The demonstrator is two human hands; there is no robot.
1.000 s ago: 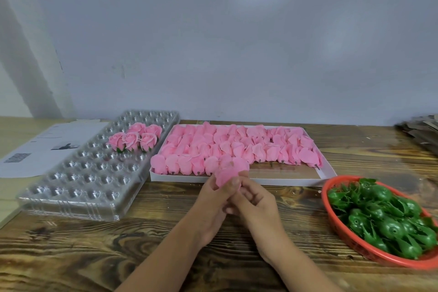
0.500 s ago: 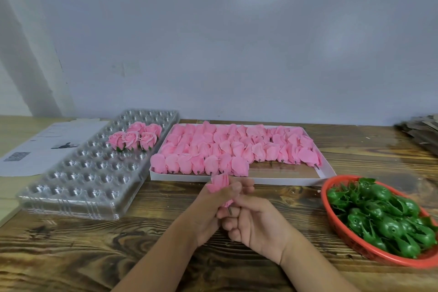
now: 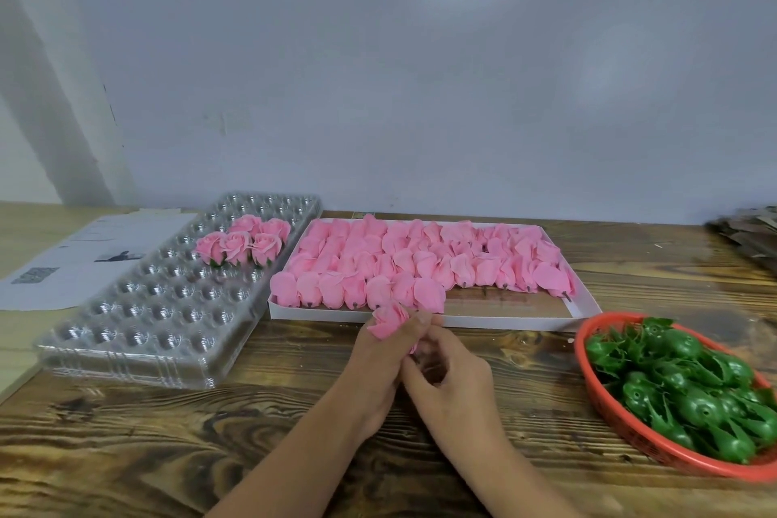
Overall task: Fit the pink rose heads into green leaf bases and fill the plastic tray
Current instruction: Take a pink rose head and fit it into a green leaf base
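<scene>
Holding a pink rose head (image 3: pixel 389 320) in curled fingers, the left hand (image 3: pixel 380 366) sits just in front of the white box (image 3: pixel 504 320), at its near edge. The right hand (image 3: pixel 452 381) touches the left from the right, its fingers curled in around the underside of the same rose head; whether it pinches the flower's base or something else there is hidden by the fingers. Inside the white box lie rows of loose pink rose heads (image 3: pixel 420 261), with a bare strip along its near right part. Left of the white box lies the clear plastic tray (image 3: pixel 138 320), with five finished roses (image 3: pixel 244 242) seated in cups at its far end, nearest the box. Right of the white box stands a red basket (image 3: pixel 622 421) piled with green leaf bases (image 3: pixel 689 387). All of this rests on the wooden table (image 3: pixel 168 442). Printed sheets of paper (image 3: pixel 80 261) lie beyond the tray, farther left of the box.
</scene>
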